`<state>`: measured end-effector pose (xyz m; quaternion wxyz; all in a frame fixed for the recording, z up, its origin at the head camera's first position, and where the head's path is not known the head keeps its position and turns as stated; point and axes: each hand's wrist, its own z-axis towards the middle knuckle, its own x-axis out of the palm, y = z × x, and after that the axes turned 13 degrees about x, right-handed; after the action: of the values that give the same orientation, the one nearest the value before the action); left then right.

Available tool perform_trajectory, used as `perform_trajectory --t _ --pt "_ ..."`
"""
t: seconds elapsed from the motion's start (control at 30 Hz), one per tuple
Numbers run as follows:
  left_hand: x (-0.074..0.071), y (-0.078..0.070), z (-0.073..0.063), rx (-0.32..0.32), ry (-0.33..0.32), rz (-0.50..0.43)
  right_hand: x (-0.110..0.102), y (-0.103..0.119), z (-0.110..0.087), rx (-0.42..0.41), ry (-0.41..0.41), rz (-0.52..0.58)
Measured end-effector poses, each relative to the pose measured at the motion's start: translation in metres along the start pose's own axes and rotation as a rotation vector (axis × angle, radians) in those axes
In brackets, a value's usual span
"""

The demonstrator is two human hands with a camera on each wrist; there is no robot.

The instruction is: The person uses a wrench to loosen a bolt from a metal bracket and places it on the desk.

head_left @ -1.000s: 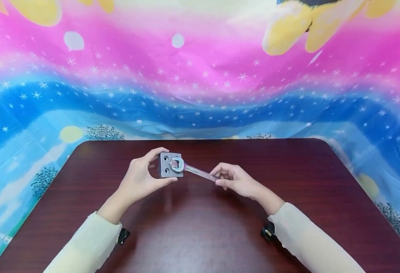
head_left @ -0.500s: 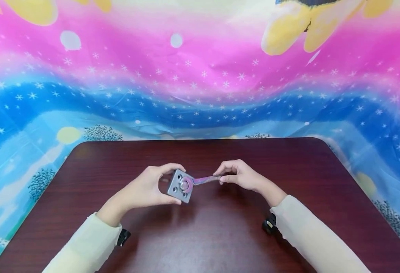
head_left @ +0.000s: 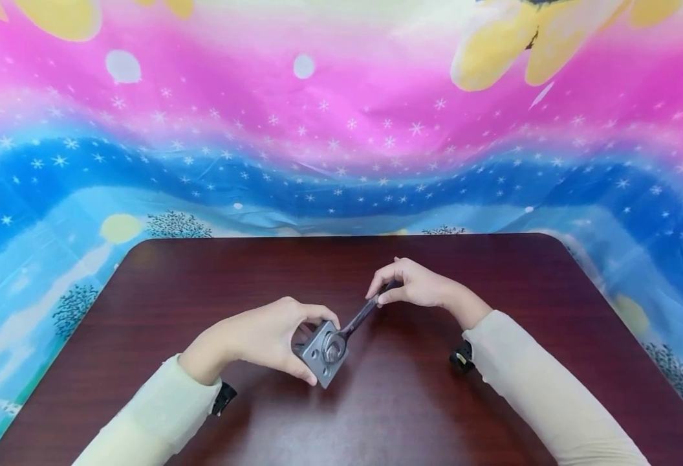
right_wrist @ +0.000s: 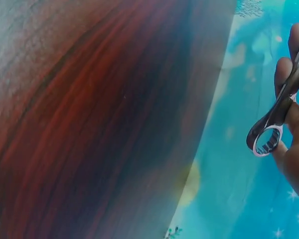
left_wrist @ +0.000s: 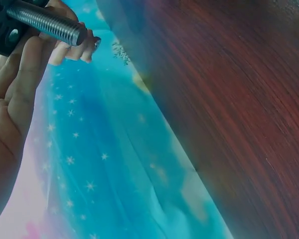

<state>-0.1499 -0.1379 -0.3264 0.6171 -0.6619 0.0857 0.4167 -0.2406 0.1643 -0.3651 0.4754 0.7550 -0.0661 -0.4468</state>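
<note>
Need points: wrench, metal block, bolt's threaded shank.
Wrench (head_left: pixel 361 316): head view, on the middle of its handle.
Metal block (head_left: pixel 320 362): head view, on the face between two holes.
Threaded shank (left_wrist: pixel 51 24): left wrist view, on the middle of its threads.

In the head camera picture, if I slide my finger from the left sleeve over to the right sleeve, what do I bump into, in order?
Left sleeve → left hand → metal block → wrench → right hand → right sleeve.
</note>
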Motion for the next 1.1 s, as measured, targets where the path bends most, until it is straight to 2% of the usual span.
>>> perform_trajectory --t 0.1,0.27,0.43,0.57,0.67,0.87,1.1 --pt "-0.003 0.002 -0.006 -0.022 -0.082 0.038 -0.003 -0.003 -0.009 0.016 -0.043 0.049" --pt "-0.005 0.007 -0.014 -0.060 -0.282 0.148 0.001 -0.014 -0.031 0.065 -0.108 0.168" --pt "-0.004 0.013 -0.014 -0.086 -0.437 0.185 0.013 -0.015 -0.046 0.091 -0.086 0.315" --pt "-0.002 0.016 -0.010 -0.075 -0.559 0.226 0.024 -0.010 -0.052 0.087 -0.074 0.440" --pt "0.000 0.017 -0.008 -0.060 -0.655 0.271 0.032 -0.005 -0.055 0.061 -0.101 0.483" --pt "0.002 0.019 -0.009 -0.028 -0.799 0.333 0.050 0.006 -0.058 -0.014 -0.183 0.494" --pt "0.001 0.019 -0.007 -0.023 -0.890 0.360 0.065 0.024 -0.054 -0.064 -0.275 0.388"
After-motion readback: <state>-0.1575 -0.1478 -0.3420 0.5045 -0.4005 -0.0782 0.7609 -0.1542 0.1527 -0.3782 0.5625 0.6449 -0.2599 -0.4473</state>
